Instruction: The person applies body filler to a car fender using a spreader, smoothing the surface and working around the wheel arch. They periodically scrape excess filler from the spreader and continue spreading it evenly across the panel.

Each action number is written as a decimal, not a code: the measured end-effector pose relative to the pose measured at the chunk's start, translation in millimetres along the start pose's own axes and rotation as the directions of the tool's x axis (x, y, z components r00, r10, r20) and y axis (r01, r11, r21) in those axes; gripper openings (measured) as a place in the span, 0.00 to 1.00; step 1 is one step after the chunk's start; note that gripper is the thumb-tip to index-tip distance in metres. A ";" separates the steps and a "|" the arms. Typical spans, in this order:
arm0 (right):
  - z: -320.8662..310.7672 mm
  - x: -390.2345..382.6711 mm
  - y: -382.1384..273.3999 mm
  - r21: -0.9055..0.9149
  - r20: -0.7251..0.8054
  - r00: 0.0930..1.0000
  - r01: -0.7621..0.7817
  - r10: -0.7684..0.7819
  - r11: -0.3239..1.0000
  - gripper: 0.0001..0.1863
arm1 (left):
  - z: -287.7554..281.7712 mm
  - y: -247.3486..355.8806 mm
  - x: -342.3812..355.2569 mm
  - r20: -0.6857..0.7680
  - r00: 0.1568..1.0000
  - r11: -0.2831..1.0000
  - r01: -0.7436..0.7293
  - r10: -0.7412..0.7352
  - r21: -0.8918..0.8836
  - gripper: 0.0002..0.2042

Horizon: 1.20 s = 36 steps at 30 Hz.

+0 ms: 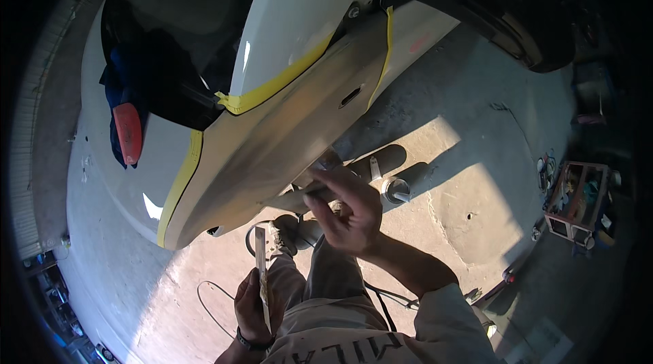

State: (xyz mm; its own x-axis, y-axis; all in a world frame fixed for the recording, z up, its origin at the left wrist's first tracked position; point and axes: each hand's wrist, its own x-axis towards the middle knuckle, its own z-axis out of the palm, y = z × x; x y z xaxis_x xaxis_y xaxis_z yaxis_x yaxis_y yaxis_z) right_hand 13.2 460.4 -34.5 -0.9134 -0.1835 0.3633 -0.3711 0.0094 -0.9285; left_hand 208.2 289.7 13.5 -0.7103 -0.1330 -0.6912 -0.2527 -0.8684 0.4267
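My left hand point(250, 306) grips a thin flat board point(261, 258), seen nearly edge-on, with a tan smear along it. Higher up and to the right, my right hand point(350, 211) pinches a thin, pale spreader point(289, 201) between thumb and fingers. Its blade lies at the lower edge of a car's side panel point(286, 119); whether it touches cannot be made out. This panel is dull, with grey, tan and orange-brown patches. Yellow masking tape point(182, 184) borders it on the left, with more strips along the door edge and at the far right.
A red-and-dark-blue object point(128, 134) rests on the car's left part. An open can point(395, 189) stands on the floor point(469, 208) right of my hand. A cart with supplies point(578, 201) is at the far right. Cables point(211, 289) lie near my feet.
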 end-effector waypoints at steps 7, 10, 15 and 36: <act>-41.4 -41.1 11.2 -0.177 0.262 0.922 0.335 -0.283 0.926 0.20 | 18.8 4.3 24.5 0.167 0.983 0.997 -0.062 0.070 -0.056 0.16; -92.3 29.0 64.8 -0.440 0.233 0.861 0.507 -0.452 0.741 0.24 | 21.2 2.6 25.3 0.115 0.993 0.997 -0.040 0.032 0.062 0.16; -137.3 113.9 117.9 -0.717 0.227 0.767 0.549 -0.600 0.430 0.21 | 28.8 -11.0 21.6 0.067 0.998 0.994 0.003 -0.011 0.112 0.17; -41.6 -100.2 -18.5 0.079 0.033 0.800 -0.600 0.600 0.796 0.26 | 49.8 -29.9 49.3 0.189 0.982 0.701 -0.152 0.025 0.697 0.18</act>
State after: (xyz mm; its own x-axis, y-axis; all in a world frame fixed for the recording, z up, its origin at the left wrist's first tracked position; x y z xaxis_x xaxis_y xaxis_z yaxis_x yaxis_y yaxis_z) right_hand 104.6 519.5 -50.5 -0.9475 -0.1732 -0.2688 0.2659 0.0402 -0.9632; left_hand 148.0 332.9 -4.2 -0.8277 -0.0615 -0.5578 -0.5272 -0.2551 0.8105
